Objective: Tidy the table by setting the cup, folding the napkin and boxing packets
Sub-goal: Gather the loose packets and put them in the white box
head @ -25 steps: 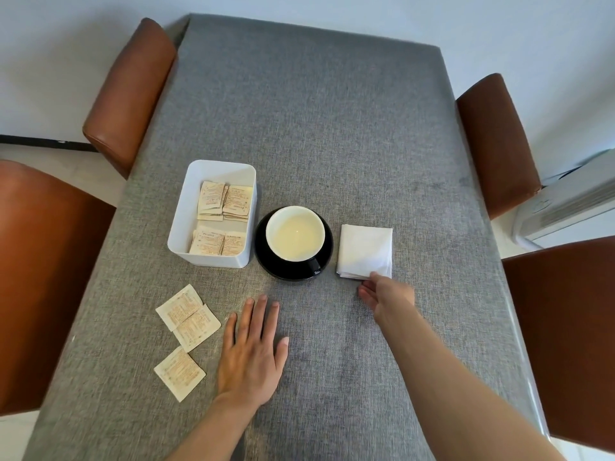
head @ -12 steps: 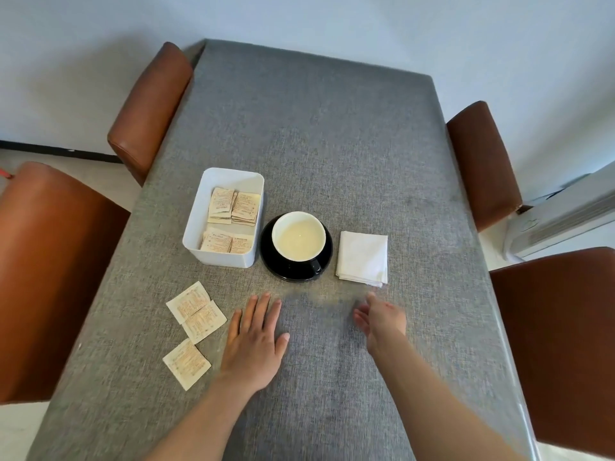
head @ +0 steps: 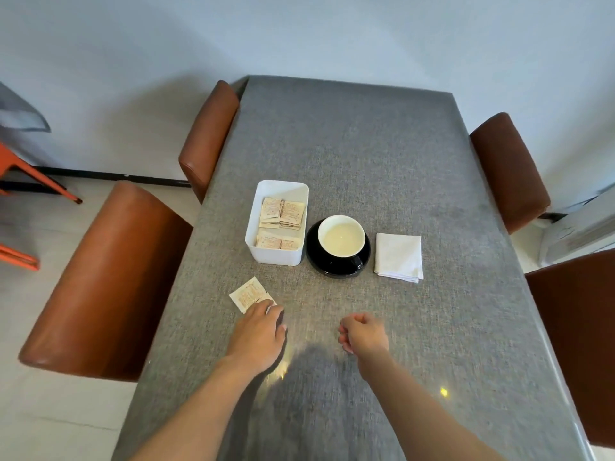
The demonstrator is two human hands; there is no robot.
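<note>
A white cup stands on a black saucer in the middle of the grey table. To its right lies a folded white napkin. On its left, a white box holds several beige packets. Loose packets lie in front of the box. My left hand rests palm down over them, fingertips curled on one packet; the back of the hand hides any grip. My right hand hovers in front of the saucer, fingers loosely curled with nothing in them.
Brown padded chairs stand on both sides: two on the left and two on the right. A white appliance sits at the right edge. Orange chair legs show at the far left.
My left hand slid left from flat on the table onto the loose packets. My right hand drew back from the napkin and curled. The camera tilted up.
</note>
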